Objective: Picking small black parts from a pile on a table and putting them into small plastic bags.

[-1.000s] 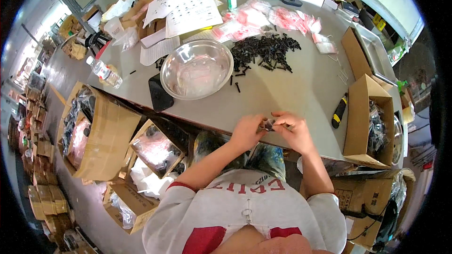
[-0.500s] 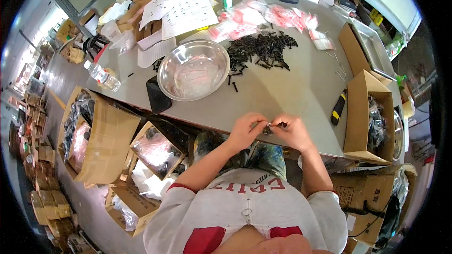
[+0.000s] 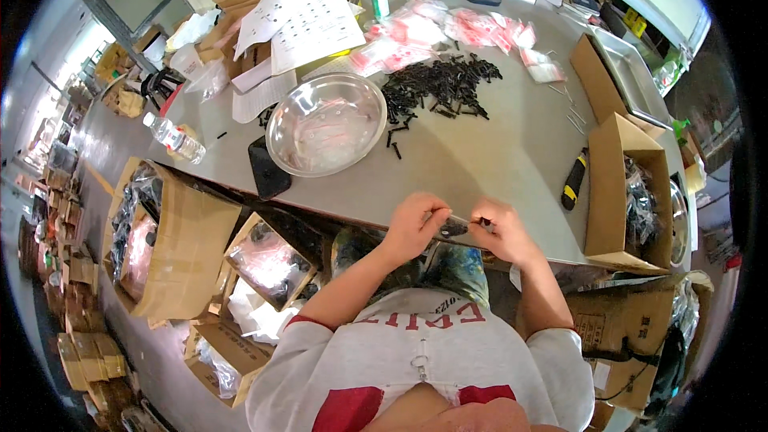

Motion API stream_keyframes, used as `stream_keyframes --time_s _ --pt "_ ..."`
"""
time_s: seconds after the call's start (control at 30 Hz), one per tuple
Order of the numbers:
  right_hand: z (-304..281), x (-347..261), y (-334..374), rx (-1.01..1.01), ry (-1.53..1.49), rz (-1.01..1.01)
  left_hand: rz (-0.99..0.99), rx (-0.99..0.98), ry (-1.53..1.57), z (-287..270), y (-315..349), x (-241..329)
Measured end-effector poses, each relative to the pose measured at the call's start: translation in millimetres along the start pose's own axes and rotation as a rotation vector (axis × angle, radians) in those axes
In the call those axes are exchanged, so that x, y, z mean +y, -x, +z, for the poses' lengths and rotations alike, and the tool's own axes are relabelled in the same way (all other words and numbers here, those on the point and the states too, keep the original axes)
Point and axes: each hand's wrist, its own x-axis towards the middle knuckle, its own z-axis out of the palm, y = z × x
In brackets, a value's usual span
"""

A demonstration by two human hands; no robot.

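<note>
At the near edge of the table, my left hand and my right hand are both closed in a pinch. A small clear plastic bag is stretched between their fingertips, with something dark showing in it. The fingers partly cover the bag, and its contents are too small to make out. Farther off on the table lies a heap of black screws, a few of them strayed toward me. Left of that heap, a metal bowl holds small clear bags with red edges.
Left of the bowl are a black phone and a water bottle. On the right lie a yellow-black utility knife, bent metal hex keys and an open cardboard box. More boxes stand below the table's left edge.
My hands have drawn slightly apart, the right one moving a little to the right. More of the bag now shows between them, pulled straight. The view has shifted slightly.
</note>
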Motion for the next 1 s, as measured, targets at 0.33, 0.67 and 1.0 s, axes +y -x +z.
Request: stream_keyframes --time_s 0.33,0.67,1.0 --pt "-115 -2 64 0.869 0.411 0.274 0.184 0.164 -0.507 -99 -61 -12" --pt "-77 12 57 0.691 0.341 0.387 -0.189 -0.242 -1.086 -188 -104 -110" --pt "3 4 2 0.277 0.113 0.256 0.230 0.229 -1.162 -191 -80 -77"
